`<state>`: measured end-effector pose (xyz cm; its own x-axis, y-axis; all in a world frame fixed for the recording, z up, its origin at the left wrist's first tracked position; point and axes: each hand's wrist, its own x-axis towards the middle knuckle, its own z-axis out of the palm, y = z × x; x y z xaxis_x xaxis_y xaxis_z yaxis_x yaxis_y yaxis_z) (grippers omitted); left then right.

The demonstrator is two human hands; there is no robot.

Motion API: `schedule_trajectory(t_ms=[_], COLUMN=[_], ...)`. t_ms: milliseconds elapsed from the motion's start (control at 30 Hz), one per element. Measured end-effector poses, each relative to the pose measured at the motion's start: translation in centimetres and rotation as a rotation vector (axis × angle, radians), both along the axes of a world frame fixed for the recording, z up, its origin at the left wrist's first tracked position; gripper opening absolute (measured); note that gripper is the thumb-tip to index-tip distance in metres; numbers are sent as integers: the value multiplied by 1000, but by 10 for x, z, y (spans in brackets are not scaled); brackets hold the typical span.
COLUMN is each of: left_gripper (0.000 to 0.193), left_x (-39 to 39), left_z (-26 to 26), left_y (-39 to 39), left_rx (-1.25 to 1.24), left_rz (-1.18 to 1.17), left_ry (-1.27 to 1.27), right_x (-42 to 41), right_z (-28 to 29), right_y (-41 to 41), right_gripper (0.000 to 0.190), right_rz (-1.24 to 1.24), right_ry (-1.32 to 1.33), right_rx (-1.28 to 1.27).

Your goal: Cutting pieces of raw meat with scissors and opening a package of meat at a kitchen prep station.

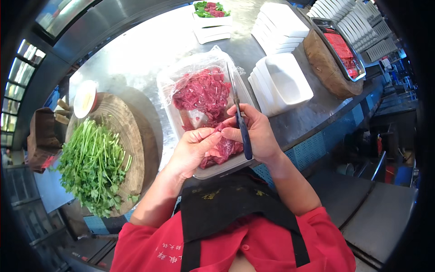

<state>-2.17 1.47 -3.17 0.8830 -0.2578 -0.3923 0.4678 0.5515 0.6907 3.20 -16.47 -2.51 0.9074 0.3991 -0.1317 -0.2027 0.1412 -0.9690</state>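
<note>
A clear plastic tub [176, 127] of sliced raw red meat [204, 90] stands in front of me, with crumpled cling film [190, 66] over its far part. Above the near end, my left hand [197, 146] pinches a piece of raw meat [226, 136] between thumb and fingers. My right hand [256, 131] holds a knife [244, 136] by its dark blue handle, the narrow blade pointing away over the tub's right side. The right thumb and fingertips also reach the pinched piece. More meat lies beneath both hands, partly covered by them.
Left, a round wooden chopping block [131, 136] carries leafy green herbs [95, 166] and a small bowl [85, 98]. White containers [285, 81] are stacked right of the tub. Beyond them, a metal tray [340, 51] of red meat rests on another wooden block [319, 61]. A filled white container [212, 25] stands behind.
</note>
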Motion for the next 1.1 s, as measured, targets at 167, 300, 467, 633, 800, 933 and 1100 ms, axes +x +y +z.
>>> schedule_trajectory(t_ms=[167,300,467,633,800,933,1100], left_gripper=[10,10,14,4,2,2,3], left_x=[-10,-10,0,22,47,55,38], left_z=[0,4,26,59,85,94,85], left_y=[-17,-30,-38,-28,-27,-41,-56], left_rx=[-4,46,3,152,308,376,544], left_rz=[157,151,145,410,531,505,509], left_ry=[98,68,63,-141,-170,-192,-250], right_x=[14,30,34,24,1,5,18], right_z=[13,5,25,32,14,9,26], right_y=[-14,-25,-23,-50,-74,-65,-57], right_gripper=[41,39,34,17,41,51,57], right_rz=[149,218,145,236,554,659,598], right_ry=[-16,-251,-153,178,376,342,230], right_rx=[-13,20,52,78,143,301,321])
